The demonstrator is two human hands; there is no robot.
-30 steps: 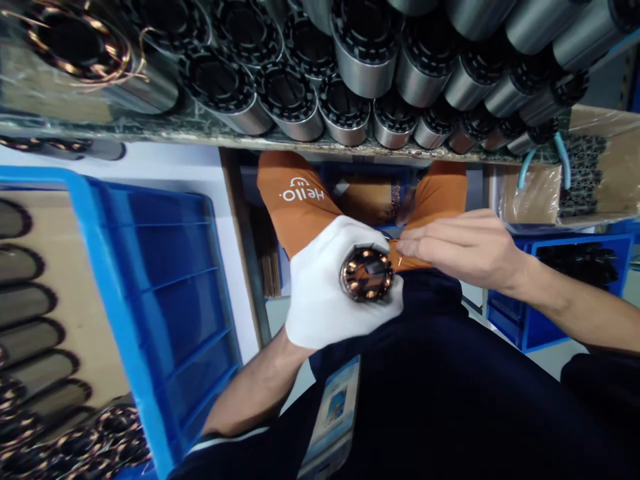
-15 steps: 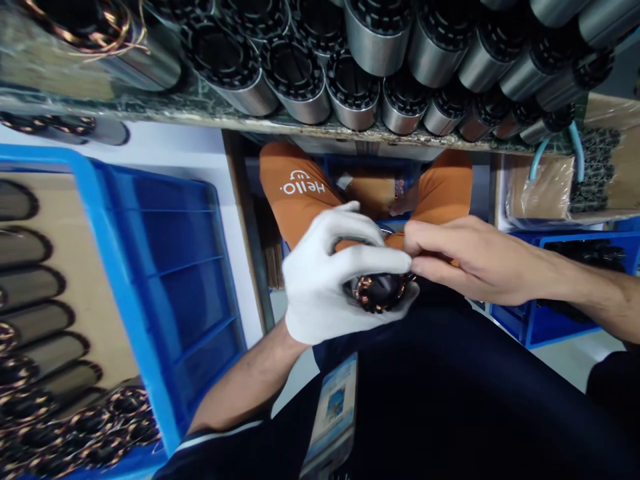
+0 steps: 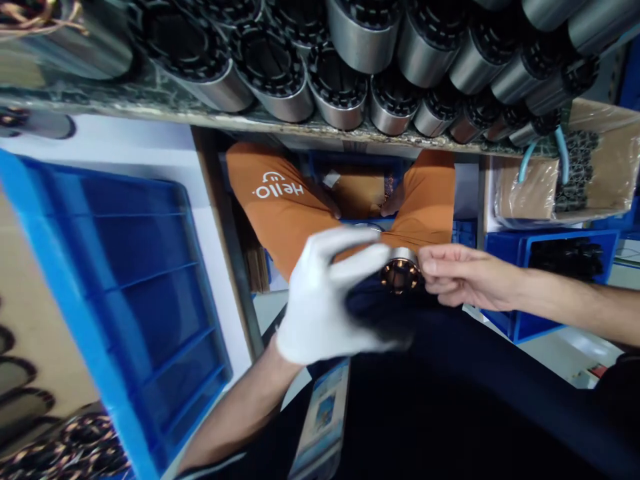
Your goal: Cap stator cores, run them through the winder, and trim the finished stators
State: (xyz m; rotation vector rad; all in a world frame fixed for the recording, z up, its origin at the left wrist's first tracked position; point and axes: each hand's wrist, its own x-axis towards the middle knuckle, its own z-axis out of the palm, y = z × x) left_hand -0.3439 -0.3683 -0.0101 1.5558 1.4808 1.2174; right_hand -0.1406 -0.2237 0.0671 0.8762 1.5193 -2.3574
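My left hand (image 3: 333,300), in a white glove, is open with thumb and fingers spread, just left of a motor stator and apart from it; its lower fingers are smeared by motion. The stator (image 3: 400,272) is a short metal cylinder with copper windings showing around its dark bore, above my lap. My bare right hand (image 3: 463,275) is closed at the stator's right edge, thumb on top and fingers curled, gripping it there. Exactly where the fingertips press is hidden.
Several silver stators with black slotted ends (image 3: 340,87) line the bench edge above my lap. A blue crate (image 3: 125,267) is at left, near more wound stators. At right are teal-handled pliers (image 3: 563,157), a plastic-lined carton (image 3: 613,153) and a blue bin (image 3: 543,327).
My left hand has let go of the stator and opened. The stator has moved right and up with my right hand. The view has shifted slightly right.
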